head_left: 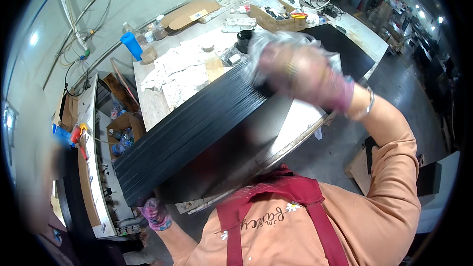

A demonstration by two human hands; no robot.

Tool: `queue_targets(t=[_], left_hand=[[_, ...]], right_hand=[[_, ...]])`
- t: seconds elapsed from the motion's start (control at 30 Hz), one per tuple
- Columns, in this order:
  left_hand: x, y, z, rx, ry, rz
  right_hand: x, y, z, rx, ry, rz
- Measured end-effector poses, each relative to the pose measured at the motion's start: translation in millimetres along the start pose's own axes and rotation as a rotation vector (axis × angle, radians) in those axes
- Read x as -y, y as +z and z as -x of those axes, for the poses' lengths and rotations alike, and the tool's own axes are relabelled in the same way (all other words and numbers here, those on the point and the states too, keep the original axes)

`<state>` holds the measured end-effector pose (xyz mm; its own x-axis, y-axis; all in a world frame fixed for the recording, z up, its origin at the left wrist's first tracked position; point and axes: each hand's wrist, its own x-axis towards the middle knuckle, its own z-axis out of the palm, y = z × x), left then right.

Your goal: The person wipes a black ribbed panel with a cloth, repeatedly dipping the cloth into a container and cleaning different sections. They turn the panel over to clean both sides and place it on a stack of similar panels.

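Observation:
A long stack of thin black panels (192, 130) slants across the front of the worktable, with its ribbed edge side facing up. My right hand (300, 71), in a stained glove and smeared by motion, presses a crumpled whitish-grey rag (256, 51) against the stack's far right end. Whether the rag is cloth or thin plastic I cannot tell. At the near left end, my left hand (156, 214), in a purple patterned glove, grips the lower corner of the stack, its fingers partly hidden by the panels. Just beyond the rag stands a black jar (244, 41).
Stained white paper (177, 76) covers part of the table. A blue cup (131, 45), bottles and a cardboard box (278, 19) of small items stand farther back. Another black panel (345, 51) lies at the right. Left of the table is a carton (129, 133) holding bottles; a blurred person (37, 167) is nearby.

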<state>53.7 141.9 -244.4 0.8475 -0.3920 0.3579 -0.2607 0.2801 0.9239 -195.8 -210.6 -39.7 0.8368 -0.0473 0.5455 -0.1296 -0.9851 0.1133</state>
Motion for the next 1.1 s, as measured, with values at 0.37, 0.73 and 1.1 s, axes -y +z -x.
queue_targets(t=[0.37,0.73,1.1], left_hand=[[-107.9,51.4,-36.0,0.217,0.172,-0.441],[-209.2,174.3,-75.4,0.915,0.017,-1.578],[-185.5,166.7,-68.4,0.764,0.243,-1.471]], right_hand=[[-88.8,-11.2,28.6,0.159,0.657,-0.531],[-17.0,10.6,-32.4,0.099,-0.438,-0.555],[11.8,40.9,-63.1,-0.122,-0.752,-0.794]])
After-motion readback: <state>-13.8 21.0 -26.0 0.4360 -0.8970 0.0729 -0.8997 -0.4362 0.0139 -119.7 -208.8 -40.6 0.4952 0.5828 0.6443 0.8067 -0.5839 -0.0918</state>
